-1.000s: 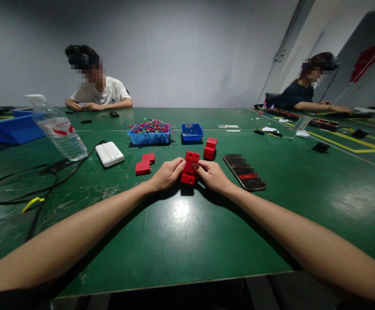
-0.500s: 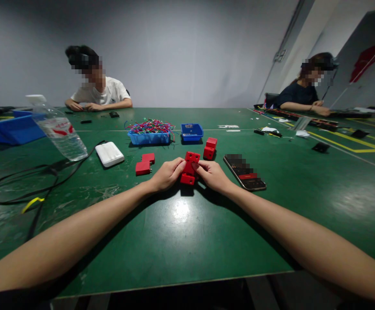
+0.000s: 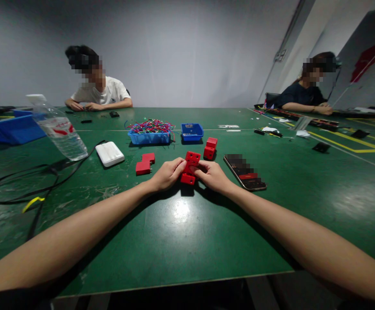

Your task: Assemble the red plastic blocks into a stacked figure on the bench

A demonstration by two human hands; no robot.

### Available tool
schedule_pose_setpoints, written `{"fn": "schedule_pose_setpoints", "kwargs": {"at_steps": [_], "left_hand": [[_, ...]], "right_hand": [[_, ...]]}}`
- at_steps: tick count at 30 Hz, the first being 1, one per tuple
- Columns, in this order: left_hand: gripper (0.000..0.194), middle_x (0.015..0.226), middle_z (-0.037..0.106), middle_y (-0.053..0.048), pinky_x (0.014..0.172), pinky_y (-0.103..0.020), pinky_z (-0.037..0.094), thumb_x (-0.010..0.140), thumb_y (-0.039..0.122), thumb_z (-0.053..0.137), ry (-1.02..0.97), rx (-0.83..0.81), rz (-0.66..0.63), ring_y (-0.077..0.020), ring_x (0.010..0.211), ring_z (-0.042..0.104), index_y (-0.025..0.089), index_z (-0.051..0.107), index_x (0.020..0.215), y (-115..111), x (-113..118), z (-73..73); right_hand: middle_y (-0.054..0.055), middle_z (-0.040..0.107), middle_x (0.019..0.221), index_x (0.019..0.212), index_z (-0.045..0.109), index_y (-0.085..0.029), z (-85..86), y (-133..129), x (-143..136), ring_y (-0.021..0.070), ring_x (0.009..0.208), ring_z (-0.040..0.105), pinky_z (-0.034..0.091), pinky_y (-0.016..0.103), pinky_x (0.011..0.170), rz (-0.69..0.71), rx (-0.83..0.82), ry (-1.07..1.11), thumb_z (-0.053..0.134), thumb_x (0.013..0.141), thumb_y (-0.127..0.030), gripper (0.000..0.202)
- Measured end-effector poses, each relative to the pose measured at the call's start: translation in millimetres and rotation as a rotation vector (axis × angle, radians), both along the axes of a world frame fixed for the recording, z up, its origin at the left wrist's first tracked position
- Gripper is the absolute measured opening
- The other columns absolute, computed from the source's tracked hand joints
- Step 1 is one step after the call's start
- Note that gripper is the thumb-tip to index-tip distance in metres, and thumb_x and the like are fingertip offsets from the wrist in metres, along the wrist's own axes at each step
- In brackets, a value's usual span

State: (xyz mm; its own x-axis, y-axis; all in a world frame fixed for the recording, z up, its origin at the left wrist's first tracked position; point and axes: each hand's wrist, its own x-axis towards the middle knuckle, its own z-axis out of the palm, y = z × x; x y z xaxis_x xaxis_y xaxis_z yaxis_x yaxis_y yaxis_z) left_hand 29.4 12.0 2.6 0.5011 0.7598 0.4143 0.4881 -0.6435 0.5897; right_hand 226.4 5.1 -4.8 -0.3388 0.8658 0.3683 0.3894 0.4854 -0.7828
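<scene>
Between my hands, just above the green table (image 3: pixel 181 249), is a red block assembly (image 3: pixel 192 158) with small dark holes in its upper and lower parts. My left hand (image 3: pixel 169 173) grips its left side, the thumb against the edge. On the other side my right hand (image 3: pixel 213 175) holds it, with the thumb over its middle. Two joined red pieces (image 3: pixel 145 164) with small metal pins lie left of my left hand. Another red block (image 3: pixel 210 148) rests behind my right hand.
A blue tray of coloured wires (image 3: pixel 150 137) and a small blue bin (image 3: pixel 192 132) stand behind. Right is a phone (image 3: pixel 244 172); left are a white power bank (image 3: pixel 109 154), a black cable, a water bottle (image 3: pixel 61 133) and a larger blue bin (image 3: pixel 11 129). Two people sit across.
My right thumb has shifted slightly down on the red block assembly. The hands of the person at the far right have moved a little. Both my hands keep their hold.
</scene>
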Motion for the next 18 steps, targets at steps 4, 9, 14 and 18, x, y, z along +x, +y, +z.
{"fn": "schedule_pose_setpoints", "kwargs": {"at_steps": [4, 9, 14, 18], "left_hand": [[0.036, 0.077, 0.059, -0.001, 0.068, -0.025, 0.041, 0.097, 0.041, 0.031, 0.000, -0.007, -0.010, -0.0145, 0.069, 0.054, 0.017, 0.056, 0.085, 1.4, -0.3, -0.9], [0.042, 0.069, 0.053, 0.001, 0.065, -0.025, 0.040, 0.097, 0.044, 0.028, -0.004, -0.023, -0.014, -0.0135, 0.064, 0.049, 0.017, 0.052, 0.076, 1.2, -0.8, -0.9], [0.045, 0.086, 0.063, -0.004, 0.073, -0.027, 0.043, 0.097, 0.048, 0.031, -0.024, -0.098, -0.086, -0.0162, 0.077, 0.057, 0.015, 0.060, 0.097, -2.3, -1.9, 2.8], [0.043, 0.103, 0.067, -0.007, 0.079, -0.028, 0.044, 0.093, 0.050, 0.042, -0.032, -0.131, -0.149, -0.0182, 0.088, 0.059, 0.016, 0.061, 0.110, -4.1, -1.5, 5.5]], "right_hand": [[0.004, 0.068, 0.073, 0.080, 0.067, -0.014, -0.7, 0.2, -0.9, 0.0172, 0.067, 0.060, 0.045, 0.028, 0.066, 0.011, -0.053, 0.050, 0.056, 0.082, -0.038, 0.027], [0.002, 0.066, 0.073, 0.081, 0.065, -0.015, -1.8, 3.8, -1.9, 0.0153, 0.065, 0.058, 0.043, 0.026, 0.061, -0.016, -0.181, 0.226, 0.060, 0.078, -0.041, 0.027], [-0.002, 0.059, 0.061, 0.075, 0.062, -0.016, 1.3, 5.6, -0.9, 0.0101, 0.052, 0.047, 0.034, 0.024, 0.051, -0.060, -0.281, 0.413, 0.064, 0.074, -0.049, 0.033], [-0.003, 0.056, 0.056, 0.072, 0.061, -0.015, 4.2, 3.1, -0.9, 0.0086, 0.049, 0.044, 0.032, 0.023, 0.049, -0.079, -0.284, 0.475, 0.067, 0.072, -0.052, 0.037]]}}
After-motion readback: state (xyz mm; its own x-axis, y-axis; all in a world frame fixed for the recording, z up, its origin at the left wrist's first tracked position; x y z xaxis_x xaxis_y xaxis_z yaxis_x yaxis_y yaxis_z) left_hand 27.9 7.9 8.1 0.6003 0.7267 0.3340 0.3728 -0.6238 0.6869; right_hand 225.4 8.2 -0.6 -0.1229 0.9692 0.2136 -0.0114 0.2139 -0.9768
